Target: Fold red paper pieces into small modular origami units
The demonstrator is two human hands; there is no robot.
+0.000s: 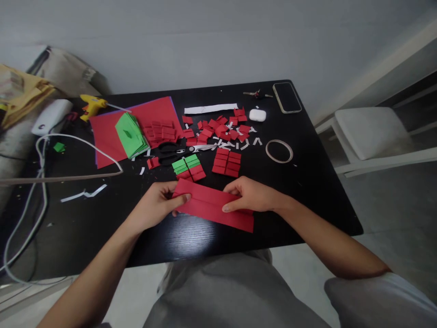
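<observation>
Creased red paper strip [210,200] — left hand [157,203] pinches its left end, right hand [252,194] its right half; folding step (apparently) — next crease calls for aligned edges.

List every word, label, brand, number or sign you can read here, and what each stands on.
None can be read.
White box at the left: a small dark mark, too small to read.
Held red paper: no lettering shows.
</observation>
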